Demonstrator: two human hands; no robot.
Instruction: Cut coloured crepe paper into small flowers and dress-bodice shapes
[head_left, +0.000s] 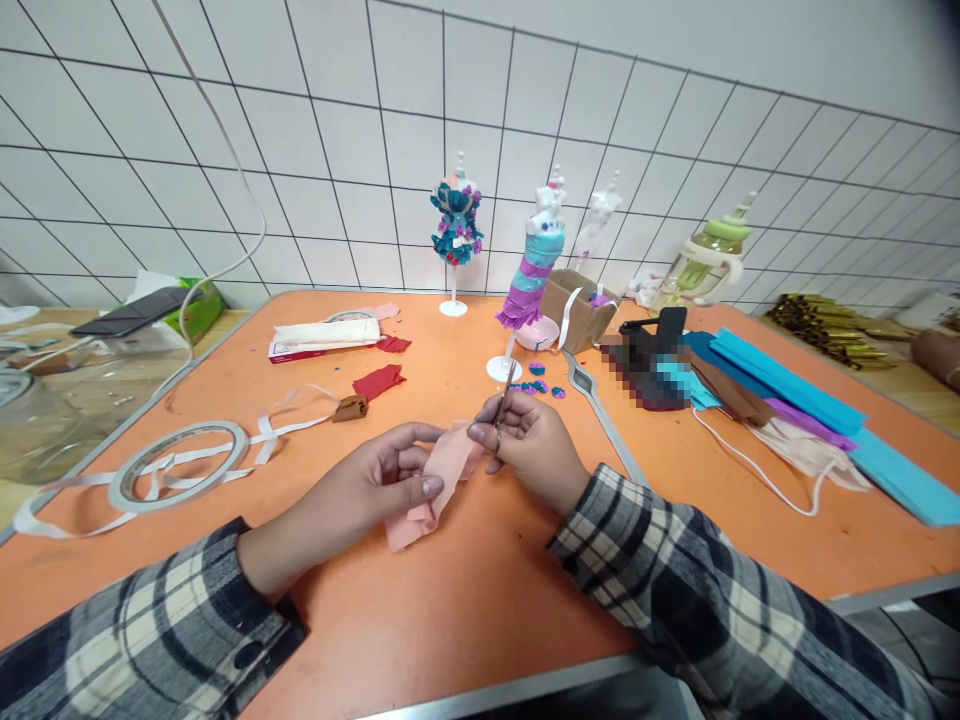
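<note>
My left hand (382, 480) pinches a folded strip of pink crepe paper (450, 465) between thumb and fingers, above the orange table (450, 620). At the paper's right end, my right hand (536, 440) is closed around a small pair of scissors (505, 395), whose blades point up and away from me. Its fingertips meet the edge of the paper. Just beyond my right hand stands a miniature dress form (544, 250) wrapped in blue and purple paper. Small purple and teal flower shapes (536, 387) lie near its white base.
Another decorated dress form (456, 225) and a plain white one (600, 215) stand behind, near a cardboard box (577, 310). Tape roll (180, 465), red paper scraps (379, 381) and a brown roll (350, 407) lie left. Coloured paper strips (787, 380) and a bottle (701, 260) are right.
</note>
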